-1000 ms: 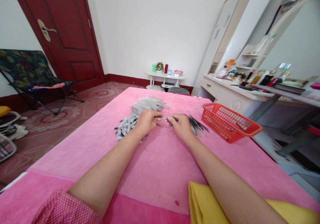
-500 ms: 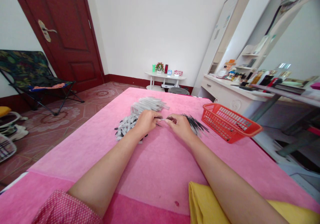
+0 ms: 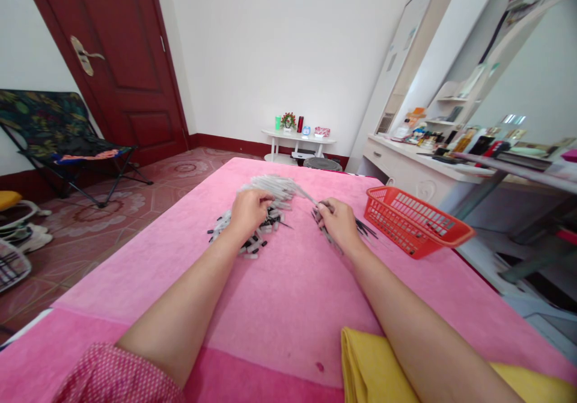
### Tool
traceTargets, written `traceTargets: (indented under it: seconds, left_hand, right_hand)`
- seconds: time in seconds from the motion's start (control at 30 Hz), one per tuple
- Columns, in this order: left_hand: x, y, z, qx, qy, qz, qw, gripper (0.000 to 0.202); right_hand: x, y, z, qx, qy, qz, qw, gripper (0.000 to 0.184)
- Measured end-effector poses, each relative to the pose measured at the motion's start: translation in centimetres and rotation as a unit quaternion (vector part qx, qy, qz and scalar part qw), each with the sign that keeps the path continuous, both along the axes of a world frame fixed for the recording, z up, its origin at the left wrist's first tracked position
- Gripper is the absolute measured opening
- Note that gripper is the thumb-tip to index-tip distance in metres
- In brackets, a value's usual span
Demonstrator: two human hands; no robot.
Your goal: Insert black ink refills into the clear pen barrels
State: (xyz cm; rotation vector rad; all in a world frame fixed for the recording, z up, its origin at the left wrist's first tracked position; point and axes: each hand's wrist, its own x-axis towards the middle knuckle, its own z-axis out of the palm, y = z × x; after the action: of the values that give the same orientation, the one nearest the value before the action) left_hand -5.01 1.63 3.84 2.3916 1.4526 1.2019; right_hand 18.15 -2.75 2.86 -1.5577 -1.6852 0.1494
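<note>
Left hand (image 3: 247, 209) curls over the grey-and-black caps (image 3: 252, 235) heaped on the pink table (image 3: 279, 307), fingers closed on some; right hand (image 3: 338, 223) grips a bundle of thin refills (image 3: 322, 223) beside the red basket (image 3: 412, 220).

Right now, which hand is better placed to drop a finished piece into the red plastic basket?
Right. The right hand lies beside the red plastic basket, fingers on thin dark sticks; the left hand rests across on the grey tube pile.
</note>
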Motion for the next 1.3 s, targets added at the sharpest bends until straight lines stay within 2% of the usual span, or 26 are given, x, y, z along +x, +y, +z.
traceTargets:
  seconds: [0.13,0.27,0.47,0.6,0.7,0.77,0.83,0.87,0.9,0.93,1.0,1.07,1.13,1.2,1.3]
  left_hand:
    - [-0.7,0.5,-0.4,-0.062,0.065,-0.041,0.995,0.020]
    - [-1.2,0.4,-0.1,-0.101,0.146,-0.084,0.981,0.017]
    - [-0.9,-0.4,0.4,-0.115,0.248,-0.058,0.960,0.016]
    - [-0.4,-0.9,0.6,-0.137,0.261,-0.040,0.955,0.019]
    - [-0.2,-1.0,0.5,-0.149,0.234,-0.040,0.960,0.015]
    - [0.0,-0.8,0.2,-0.164,0.170,-0.054,0.970,0.012]
    - [0.1,-0.4,0.0,-0.184,0.027,-0.067,0.980,0.011]
    - [0.1,-0.2,-0.2,-0.193,-0.073,-0.071,0.976,0.012]
    - [0.1,0.1,-0.2,-0.205,-0.182,-0.071,0.959,0.015]
    - [0.0,0.3,-0.2,-0.222,-0.289,-0.070,0.929,0.018]
    - [-0.2,0.7,-0.1,-0.270,-0.467,-0.075,0.839,0.019]
    - [-0.5,0.8,0.2,-0.327,-0.580,-0.078,0.742,0.013]
    - [-0.8,0.9,0.4,-0.367,-0.637,-0.069,0.675,0.006]
    - [-0.9,0.9,0.6,-0.385,-0.657,-0.057,0.646,0.003]
    - [-0.9,0.8,0.6,-0.382,-0.652,-0.063,0.652,0.008]
  right_hand:
    - [0.1,0.2,-0.4,-0.006,0.030,0.020,0.999,0.020]
    - [-0.1,0.1,-0.3,-0.008,0.033,0.031,0.999,0.021]
    - [-0.2,0.1,-0.4,-0.008,0.033,0.037,0.999,0.020]
    - [-0.2,0.2,-0.5,-0.006,0.025,0.039,0.999,0.020]
    - [-0.3,0.1,-0.6,-0.005,0.021,0.042,0.999,0.021]
    - [-0.3,0.1,-0.5,-0.005,0.022,0.046,0.999,0.020]
    - [-0.4,0.0,-0.4,-0.005,0.030,0.056,0.998,0.019]
    - [-0.5,-0.1,-0.3,-0.006,0.036,0.063,0.997,0.019]
    - [-0.6,-0.1,-0.2,-0.006,0.043,0.072,0.996,0.019]
    - [-0.7,-0.2,-0.1,-0.007,0.049,0.082,0.995,0.019]
    - [-1.0,-0.3,0.1,-0.006,0.059,0.102,0.993,0.019]
    - [-1.4,-0.4,0.2,-0.006,0.060,0.122,0.991,0.019]
    - [-1.6,-0.6,0.2,-0.008,0.053,0.137,0.989,0.018]
    - [-1.8,-0.6,0.2,-0.009,0.047,0.144,0.988,0.018]
    - [-1.8,-0.7,0.3,-0.002,0.052,0.139,0.989,0.018]
